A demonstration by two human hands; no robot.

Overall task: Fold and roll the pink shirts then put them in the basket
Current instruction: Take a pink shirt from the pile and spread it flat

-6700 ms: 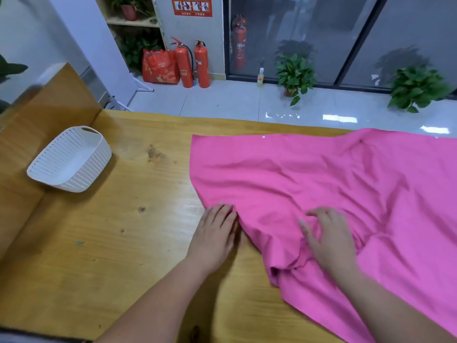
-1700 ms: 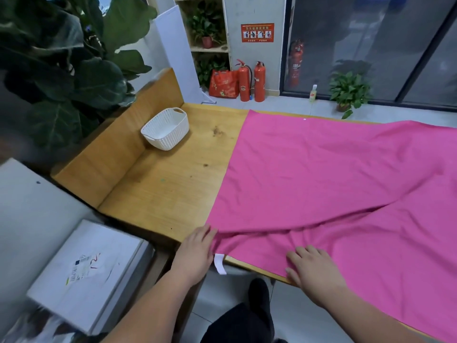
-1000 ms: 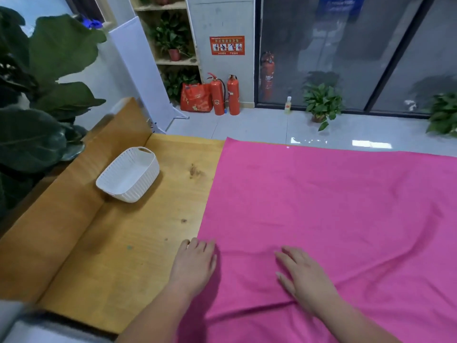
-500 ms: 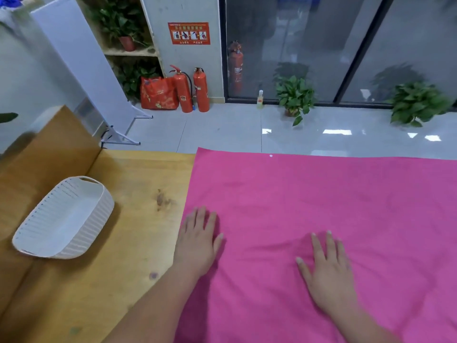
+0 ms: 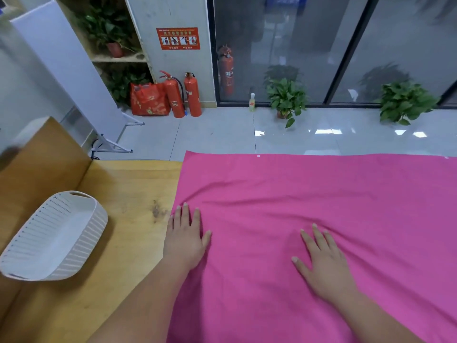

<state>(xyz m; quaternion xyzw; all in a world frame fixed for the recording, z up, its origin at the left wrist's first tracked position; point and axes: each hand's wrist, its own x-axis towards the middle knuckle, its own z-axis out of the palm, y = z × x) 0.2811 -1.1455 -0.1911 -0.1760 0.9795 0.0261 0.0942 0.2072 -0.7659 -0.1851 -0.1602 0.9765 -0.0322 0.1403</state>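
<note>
A large pink shirt (image 5: pixel 321 194) lies spread flat over the right part of the wooden table (image 5: pixel 128 184), reaching its far edge. My left hand (image 5: pixel 185 236) rests palm down on the shirt's left edge, fingers apart and partly over the wood. My right hand (image 5: pixel 321 256) lies flat on the cloth further right, fingers spread. Low creases run across the fabric between and beyond the hands. A white ribbed basket (image 5: pixel 52 236) stands tilted on the table at the left, with nothing in it.
A raised wooden side panel (image 5: pixel 37 154) borders the table on the left behind the basket. Beyond the far edge lies a tiled floor with fire extinguishers (image 5: pixel 183 95), a red bag (image 5: pixel 148 100) and potted plants (image 5: pixel 286 100).
Both hands have slid forward over the shirt, away from me, pressing it flatter. The big folds seen earlier are gone; only shallow creases are left.
</note>
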